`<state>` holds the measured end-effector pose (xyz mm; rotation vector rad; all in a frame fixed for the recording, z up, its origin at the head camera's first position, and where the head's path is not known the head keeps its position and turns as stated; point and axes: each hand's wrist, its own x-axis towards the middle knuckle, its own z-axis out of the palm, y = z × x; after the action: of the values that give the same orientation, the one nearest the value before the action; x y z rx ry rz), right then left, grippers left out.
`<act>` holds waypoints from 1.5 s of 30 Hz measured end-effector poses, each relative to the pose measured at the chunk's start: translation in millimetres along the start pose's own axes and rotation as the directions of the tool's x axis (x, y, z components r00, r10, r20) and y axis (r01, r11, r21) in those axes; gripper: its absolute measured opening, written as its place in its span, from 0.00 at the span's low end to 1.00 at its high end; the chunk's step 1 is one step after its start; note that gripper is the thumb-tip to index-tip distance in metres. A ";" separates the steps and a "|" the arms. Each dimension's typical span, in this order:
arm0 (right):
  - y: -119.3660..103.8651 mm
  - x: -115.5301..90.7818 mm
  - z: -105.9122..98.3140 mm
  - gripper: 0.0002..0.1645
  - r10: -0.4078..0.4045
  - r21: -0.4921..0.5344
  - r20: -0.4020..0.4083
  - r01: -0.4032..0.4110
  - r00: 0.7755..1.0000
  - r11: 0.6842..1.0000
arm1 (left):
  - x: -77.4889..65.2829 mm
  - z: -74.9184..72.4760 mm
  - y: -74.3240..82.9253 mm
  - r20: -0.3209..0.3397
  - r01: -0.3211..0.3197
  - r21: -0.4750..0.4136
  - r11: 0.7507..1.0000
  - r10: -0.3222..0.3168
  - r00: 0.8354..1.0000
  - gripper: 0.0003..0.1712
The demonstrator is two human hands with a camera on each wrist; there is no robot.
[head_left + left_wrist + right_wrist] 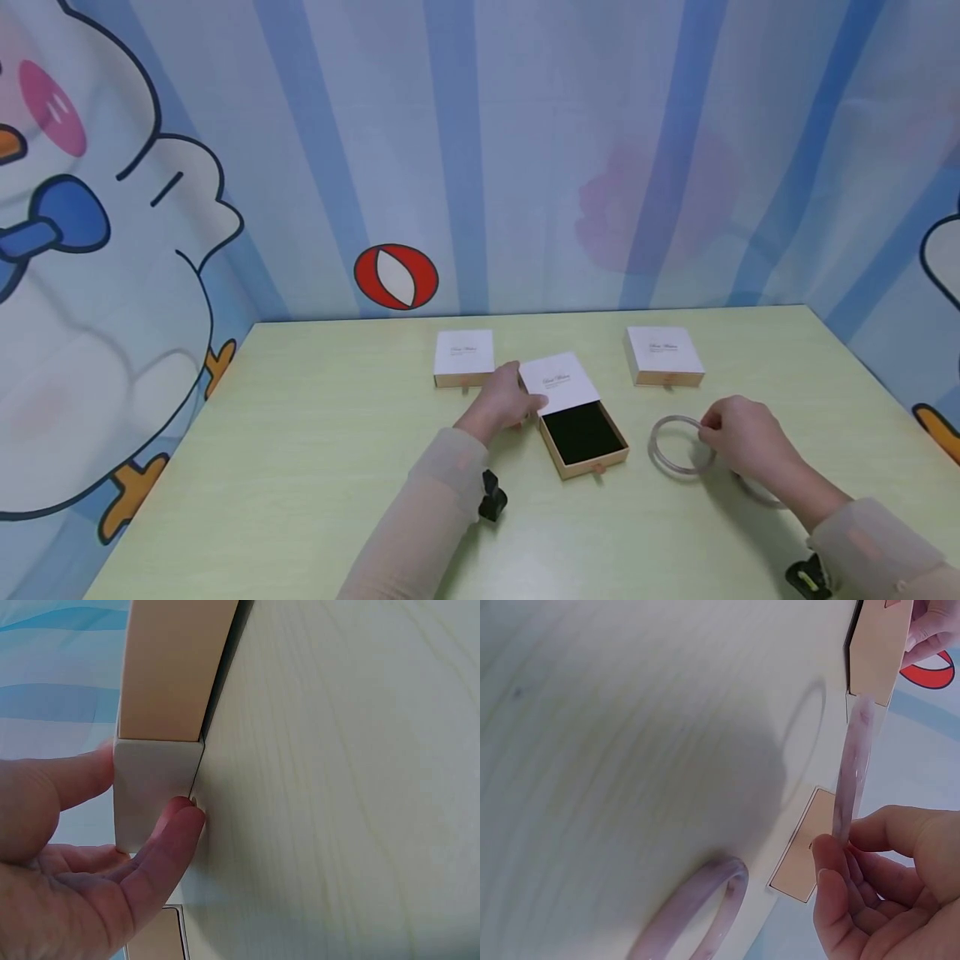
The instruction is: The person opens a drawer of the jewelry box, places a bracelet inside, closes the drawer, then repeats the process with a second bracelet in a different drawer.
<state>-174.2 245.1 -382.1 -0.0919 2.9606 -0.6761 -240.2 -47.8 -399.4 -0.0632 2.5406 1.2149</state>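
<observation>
My left hand (504,400) grips the white sleeve (558,383) of a small drawer box by its left side, thumb on one face and fingers curled round the other. Its tan drawer (596,466) is slid partway out toward me, showing a dark lining with nothing on it. My right hand (746,433) pinches a pale, pinkish-mauve bangle (853,769) between thumb and fingers, held above the table to the right of the box. A second bangle (679,907) of similar colour lies on the table beneath my right wrist, partly hidden in the head view.
Two closed white boxes with tan fronts stand farther back: a left box (464,354) just behind my left hand and a right box (665,354) beyond the held bangle. A printed blue curtain (525,167) borders the pale wooden table (315,433) at the back.
</observation>
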 end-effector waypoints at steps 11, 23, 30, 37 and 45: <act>-4.9 0.2 -1.2 0.10 -0.014 0.004 -0.006 0.014 1.000 1.000 | 1.2 0.4 -0.6 -0.006 0.000 0.004 1.000 0.000 1.000 0.45; -9.1 0.6 -1.5 0.10 -0.034 0.010 -0.020 0.034 0.999 0.999 | -0.2 0.3 0.4 -0.007 0.004 -0.005 1.000 -0.004 1.000 0.45; -11.6 0.6 -1.2 0.10 -0.051 0.017 -0.024 0.051 0.998 0.999 | -0.3 0.6 0.9 -0.011 0.011 -0.010 1.000 -0.011 1.000 0.45; -16.1 0.8 -0.9 0.09 -0.050 0.034 -0.019 0.050 0.999 0.998 | 0.1 0.3 0.8 -0.005 0.010 -0.010 1.000 -0.010 1.000 0.45; -18.6 3.2 0.9 0.09 -0.054 0.037 -0.017 0.055 0.998 0.998 | 0.1 0.4 0.3 -0.001 0.006 -0.009 1.000 -0.006 1.000 0.45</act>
<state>-176.6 227.7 -375.1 -0.1652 2.9689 -0.7424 -240.3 -47.3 -399.4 -0.0740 2.5340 1.2249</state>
